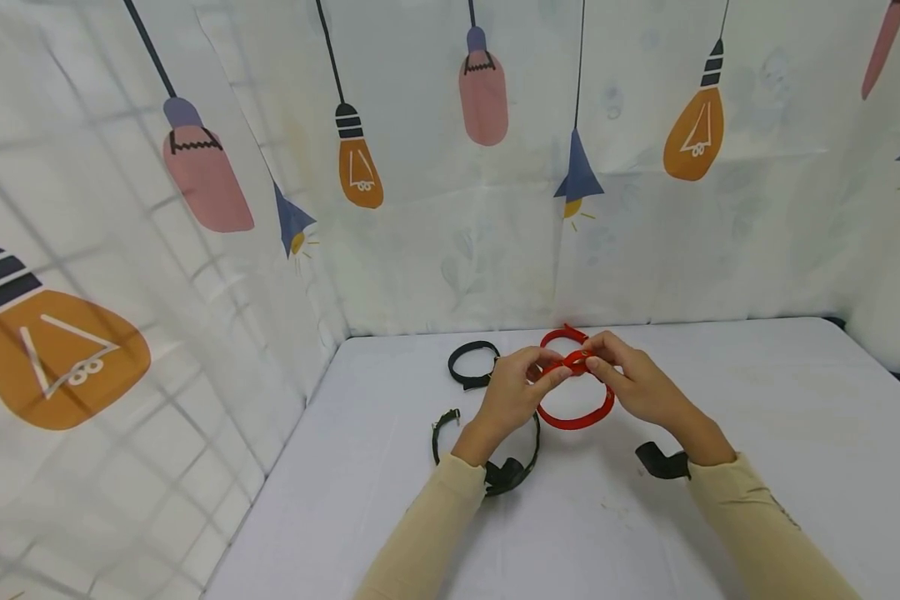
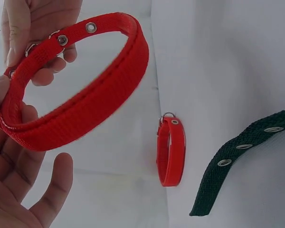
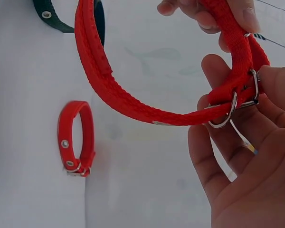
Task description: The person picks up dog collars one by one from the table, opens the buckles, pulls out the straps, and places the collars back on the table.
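Both hands hold a red dog collar (image 1: pixel 576 422) up over the table, its band bent into a loop. My left hand (image 1: pixel 506 387) pinches the strap between thumb and fingers on one side. On the other side my right hand (image 1: pixel 637 385) grips it at the metal buckle (image 3: pixel 255 88), beside a D-ring (image 3: pixel 228 116). Eyelets (image 2: pixel 90 27) dot the strap in the left wrist view. Behind the hands, a second red collar (image 1: pixel 562 332) lies on the table, with its own ring and eyelets visible in the wrist views.
A black collar (image 1: pixel 461 379), closed in a ring, lies at the back left of the white table (image 1: pixel 360 467). Nearer, a dark green collar (image 1: pixel 532 446) lies spread in a curve, partly under the left forearm. A patterned curtain (image 1: pixel 450 250) hangs behind the table and along its left.
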A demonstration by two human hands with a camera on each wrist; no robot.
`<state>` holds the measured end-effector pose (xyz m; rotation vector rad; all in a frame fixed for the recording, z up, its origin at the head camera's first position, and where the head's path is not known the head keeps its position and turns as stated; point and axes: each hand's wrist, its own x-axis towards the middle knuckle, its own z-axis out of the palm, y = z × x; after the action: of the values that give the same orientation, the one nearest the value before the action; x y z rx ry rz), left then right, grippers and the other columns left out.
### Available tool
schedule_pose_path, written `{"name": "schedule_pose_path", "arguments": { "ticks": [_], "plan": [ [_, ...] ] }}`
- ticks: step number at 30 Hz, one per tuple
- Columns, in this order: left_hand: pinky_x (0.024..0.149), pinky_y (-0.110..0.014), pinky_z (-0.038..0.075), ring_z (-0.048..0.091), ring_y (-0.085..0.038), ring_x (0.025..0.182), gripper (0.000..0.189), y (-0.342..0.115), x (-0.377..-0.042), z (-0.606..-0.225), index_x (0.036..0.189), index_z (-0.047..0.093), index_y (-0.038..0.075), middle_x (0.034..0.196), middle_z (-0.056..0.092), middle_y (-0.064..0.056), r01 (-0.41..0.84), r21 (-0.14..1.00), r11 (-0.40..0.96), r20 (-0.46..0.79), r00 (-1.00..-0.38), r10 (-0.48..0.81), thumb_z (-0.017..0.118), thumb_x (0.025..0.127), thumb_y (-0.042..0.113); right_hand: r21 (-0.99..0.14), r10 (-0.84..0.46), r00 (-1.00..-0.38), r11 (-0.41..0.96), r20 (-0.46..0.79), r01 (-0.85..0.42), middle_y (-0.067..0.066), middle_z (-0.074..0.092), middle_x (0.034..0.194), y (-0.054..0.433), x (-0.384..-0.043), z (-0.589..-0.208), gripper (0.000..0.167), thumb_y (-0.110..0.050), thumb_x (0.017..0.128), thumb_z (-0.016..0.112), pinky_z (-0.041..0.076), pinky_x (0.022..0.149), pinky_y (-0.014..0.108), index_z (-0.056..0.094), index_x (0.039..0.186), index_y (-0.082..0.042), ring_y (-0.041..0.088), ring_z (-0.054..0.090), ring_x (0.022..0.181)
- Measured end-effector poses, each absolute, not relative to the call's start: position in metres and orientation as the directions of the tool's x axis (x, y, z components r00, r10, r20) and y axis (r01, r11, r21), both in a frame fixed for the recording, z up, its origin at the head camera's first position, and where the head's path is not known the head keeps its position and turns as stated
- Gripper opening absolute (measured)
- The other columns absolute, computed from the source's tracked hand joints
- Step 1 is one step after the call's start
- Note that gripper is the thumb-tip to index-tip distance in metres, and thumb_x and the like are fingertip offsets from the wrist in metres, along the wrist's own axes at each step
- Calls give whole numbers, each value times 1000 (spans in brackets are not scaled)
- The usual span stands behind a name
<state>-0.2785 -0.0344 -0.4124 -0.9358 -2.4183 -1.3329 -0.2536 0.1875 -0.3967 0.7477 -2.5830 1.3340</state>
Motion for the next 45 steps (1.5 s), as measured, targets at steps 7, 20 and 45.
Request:
{"name": "schedule_pose_path", "arguments": {
  "ticks": [7, 20, 45],
  "plan": [
    [72, -17, 53, 60, -8, 83, 26, -35, -277, -411, 116, 72, 12, 106, 73, 0, 645, 636, 425, 462, -759, 459, 70, 98, 31, -707, -360, -860, 496, 361, -504, 5, 69, 103, 187, -253, -396, 19, -22, 103, 62, 55, 74, 30, 65, 120, -12, 20, 62, 91],
    [69, -15, 49, 59, -10, 80, 21, -34, -277, -411, 112, 70, 10, 100, 71, -1, 690, 548, 473, 502, -723, 474, 68, 99, 26, -538, -351, -746, 529, 566, -656, -7, 64, 90, 185, -257, -400, 11, -9, 94, 73, 51, 71, 24, 70, 104, -12, 8, 56, 83],
    [74, -20, 55, 60, -8, 85, 20, -37, -277, -408, 115, 68, 13, 98, 69, 1, 636, 681, 363, 447, -754, 481, 67, 100, 27, -661, -287, -839, 520, 461, -541, 8, 70, 98, 183, -250, -394, 14, -10, 102, 61, 56, 73, 25, 61, 113, -3, 18, 64, 84]
  ]
}}
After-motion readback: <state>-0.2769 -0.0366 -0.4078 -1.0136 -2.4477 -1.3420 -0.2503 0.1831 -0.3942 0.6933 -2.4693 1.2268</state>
